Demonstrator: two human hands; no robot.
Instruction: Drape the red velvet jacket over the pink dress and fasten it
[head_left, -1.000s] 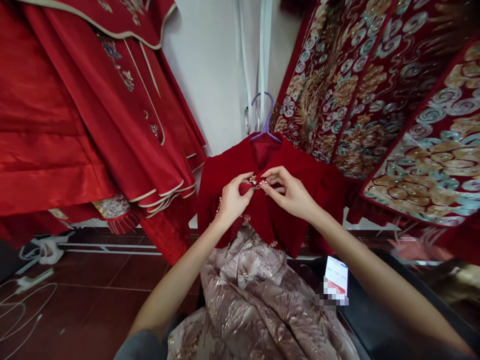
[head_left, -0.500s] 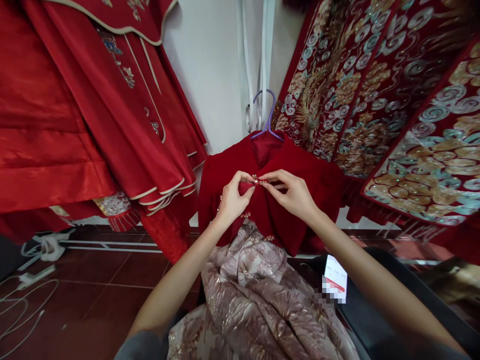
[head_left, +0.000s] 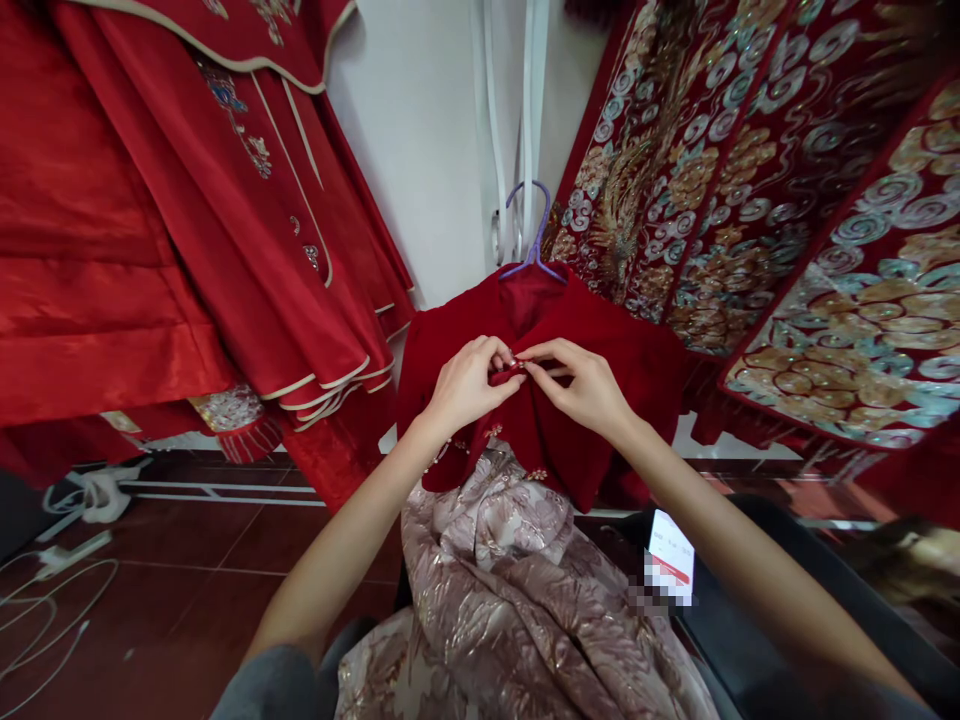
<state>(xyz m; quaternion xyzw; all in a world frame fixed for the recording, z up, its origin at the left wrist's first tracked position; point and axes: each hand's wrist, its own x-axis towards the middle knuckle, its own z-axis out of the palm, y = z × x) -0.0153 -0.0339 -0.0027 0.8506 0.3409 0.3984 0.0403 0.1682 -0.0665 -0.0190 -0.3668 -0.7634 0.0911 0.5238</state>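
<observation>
A short dark red jacket [head_left: 630, 350] hangs on a purple hanger [head_left: 539, 235] in front of me. At the middle of its front, my left hand [head_left: 474, 380] is closed in a pinch on the jacket's front edge. My right hand [head_left: 581, 385] meets it there, thumb and forefinger pinching a small beaded clasp [head_left: 519, 365] that the fingertips largely cover. Lower on the jacket front sit more gold beaded ornaments [head_left: 535, 475]. Below the jacket spreads a shiny mauve patterned cloth [head_left: 517, 580].
Red garments with pale piping [head_left: 247, 220] hang at left. Heavily embroidered red garments [head_left: 750, 200] hang at right. A lit phone [head_left: 670, 555] rests on a dark surface beside my right forearm. White cables [head_left: 56, 600] and a power strip [head_left: 73, 552] lie on the tiled floor.
My left hand has turned over the jacket edge, its fingers now curling and covering more of the clasp. My right hand has stayed nearly still.
</observation>
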